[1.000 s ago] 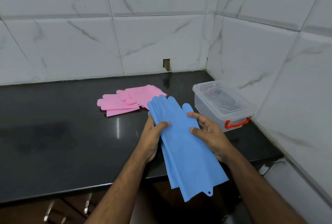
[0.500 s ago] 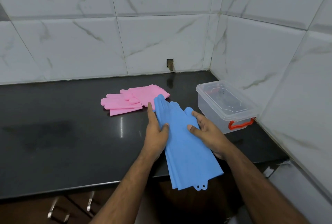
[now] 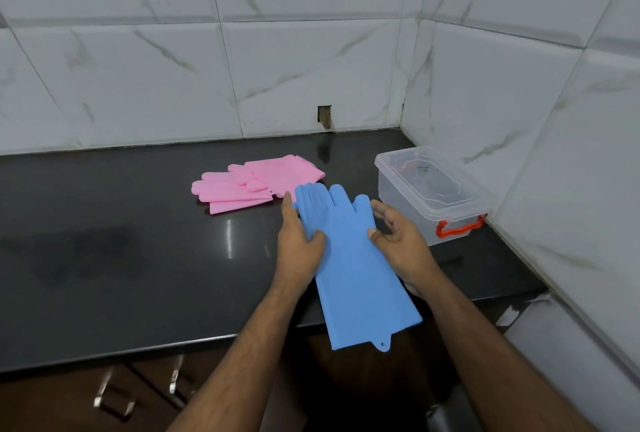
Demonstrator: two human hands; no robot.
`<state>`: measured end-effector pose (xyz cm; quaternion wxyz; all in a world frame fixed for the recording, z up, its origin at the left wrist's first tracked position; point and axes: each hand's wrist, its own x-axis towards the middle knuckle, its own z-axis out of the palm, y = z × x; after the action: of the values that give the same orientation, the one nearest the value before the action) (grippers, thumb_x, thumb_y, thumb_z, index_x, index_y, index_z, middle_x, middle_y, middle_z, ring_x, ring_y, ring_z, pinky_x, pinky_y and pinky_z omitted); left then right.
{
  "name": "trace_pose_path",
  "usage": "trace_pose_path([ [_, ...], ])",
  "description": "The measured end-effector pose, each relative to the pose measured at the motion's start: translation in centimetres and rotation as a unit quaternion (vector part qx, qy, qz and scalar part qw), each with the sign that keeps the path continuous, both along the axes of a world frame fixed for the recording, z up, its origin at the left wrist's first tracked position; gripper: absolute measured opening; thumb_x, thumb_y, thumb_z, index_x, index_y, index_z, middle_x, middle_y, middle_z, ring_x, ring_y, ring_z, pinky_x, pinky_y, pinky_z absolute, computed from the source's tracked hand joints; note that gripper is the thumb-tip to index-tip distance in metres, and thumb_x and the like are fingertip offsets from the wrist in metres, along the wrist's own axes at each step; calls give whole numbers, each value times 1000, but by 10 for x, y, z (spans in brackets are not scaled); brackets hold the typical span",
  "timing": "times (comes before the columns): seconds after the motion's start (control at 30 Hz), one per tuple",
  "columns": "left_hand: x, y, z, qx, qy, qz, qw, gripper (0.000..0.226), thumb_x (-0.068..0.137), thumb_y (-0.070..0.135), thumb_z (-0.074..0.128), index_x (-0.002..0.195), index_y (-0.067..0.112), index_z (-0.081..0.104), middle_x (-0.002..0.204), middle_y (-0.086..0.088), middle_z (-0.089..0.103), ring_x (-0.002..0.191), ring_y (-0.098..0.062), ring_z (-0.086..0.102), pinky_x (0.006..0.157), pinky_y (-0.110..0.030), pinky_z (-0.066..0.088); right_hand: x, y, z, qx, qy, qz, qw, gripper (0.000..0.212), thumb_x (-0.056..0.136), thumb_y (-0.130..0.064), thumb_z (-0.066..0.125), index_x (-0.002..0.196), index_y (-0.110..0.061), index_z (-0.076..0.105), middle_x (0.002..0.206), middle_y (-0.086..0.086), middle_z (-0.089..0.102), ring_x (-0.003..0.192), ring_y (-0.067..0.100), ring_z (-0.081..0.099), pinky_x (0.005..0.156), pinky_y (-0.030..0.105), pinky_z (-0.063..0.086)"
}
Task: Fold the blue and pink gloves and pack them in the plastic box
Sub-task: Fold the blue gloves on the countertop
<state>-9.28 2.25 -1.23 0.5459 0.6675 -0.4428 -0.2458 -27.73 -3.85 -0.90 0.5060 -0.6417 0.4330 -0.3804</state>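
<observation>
Both hands hold the blue gloves flat just left of the lidded plastic box, left hand and right hand each pinching an edge under the thumb, cuffs overhanging the black counter, pink gloves lying farther left of the box.

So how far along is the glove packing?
Nothing looks finished. The pink rubber gloves lie unfolded on the black counter. Both hands, left and right, hold the blue rubber gloves, flat and overhanging the edge. Folding both pairs remains, and the clear plastic box still has its lid on.
</observation>
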Motion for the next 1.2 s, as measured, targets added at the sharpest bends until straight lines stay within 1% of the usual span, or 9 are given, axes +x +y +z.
trace_pose_path([
  [0.1,-2,2,2,-6,10,3,1000,85,90,6,55,161,26,13,135,4,58,110,-19,65,87,-36,58,3,-2,0,-28,33,-50,998,39,98,-23,65,136,-31,59,123,-20,64,110,8,66,81,18,56],
  [0.23,-2,1,1,-11,6,10,1000,73,91,4,54,156,19,25,134,-1,60,114,-21,64,93,-41,58,4,0,-4,-44,52,-94,993,34,97,-24,68,131,-21,65,121,-8,70,106,12,69,91,30,59],
  [0.3,-1,1,1,-12,-3,13,1000,69,93,3,53,155,18,27,138,-2,58,119,-21,62,97,-40,55,4,3,-5,-60,65,-101,991,31,97,-25,68,127,-22,66,117,-7,71,99,10,70,85,26,60],
  [0.5,-5,-1,2,-4,-72,39,997,67,95,6,55,157,7,29,158,-9,37,148,-28,30,122,-49,28,6,8,-1,-102,118,-117,981,22,100,-18,63,120,-17,69,119,-5,66,104,13,68,90,23,56],
  [0.73,11,1,6,-17,0,106,994,55,94,3,52,148,2,39,141,-13,54,131,-29,51,112,-48,42,8,12,5,-99,192,-130,968,31,106,-19,50,134,-13,62,131,4,65,114,22,65,100,42,56],
  [0.83,27,-2,3,33,-80,157,984,38,97,16,56,132,-1,51,126,-18,60,122,-37,53,106,-50,43,8,16,4,-106,186,-144,966,25,105,-29,53,117,-12,67,115,3,70,97,15,67,84,29,58],
  [0.93,30,-4,0,85,-179,153,968,32,100,33,54,113,9,69,123,-12,59,121,-33,49,105,-44,36,11,15,4,-106,219,-137,960,31,102,-39,55,98,-12,68,95,2,70,80,10,65,63,15,44],
  [1.1,30,-10,-3,114,-232,122,958,44,94,56,56,82,17,71,114,-4,58,115,-27,50,101,-42,37,14,5,7,-84,244,-117,959,25,99,-38,62,103,-14,66,92,-1,67,80,12,61,73,24,47],
  [1.2,32,-13,-3,122,-245,111,955,42,91,55,59,74,17,67,112,-3,58,113,-28,50,99,-42,40,10,0,8,-51,233,-93,967,24,95,-38,68,104,-16,65,96,0,69,87,16,67,78,28,55],
])
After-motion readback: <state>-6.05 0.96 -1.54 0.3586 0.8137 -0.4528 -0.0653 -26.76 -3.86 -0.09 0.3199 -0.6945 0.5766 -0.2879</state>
